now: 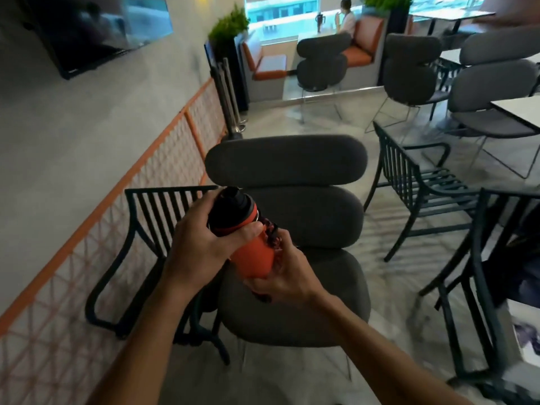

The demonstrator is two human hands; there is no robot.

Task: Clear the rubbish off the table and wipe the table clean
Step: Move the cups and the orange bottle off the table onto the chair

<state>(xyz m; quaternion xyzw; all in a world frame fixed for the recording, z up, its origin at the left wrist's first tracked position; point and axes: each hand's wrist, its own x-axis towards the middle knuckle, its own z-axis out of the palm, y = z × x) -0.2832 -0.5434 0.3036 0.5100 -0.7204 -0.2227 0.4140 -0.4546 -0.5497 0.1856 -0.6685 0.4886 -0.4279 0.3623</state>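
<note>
An orange bottle (253, 255) with a black lid sits tilted between both my hands, above a grey padded chair (292, 229). My left hand (201, 244) grips the bottle around its neck and lid, thumb across the orange body. My right hand (287, 274) holds the bottle's lower end, fingers curled round it and a dark braided strap. The table with the rubbish is mostly out of view; only a white corner (526, 340) shows at the right edge.
A black slatted metal chair (152, 229) stands by the left wall with its orange lattice panel. More metal chairs (420, 185) and grey chairs with white tables (520, 109) fill the right. A person sits at a far booth.
</note>
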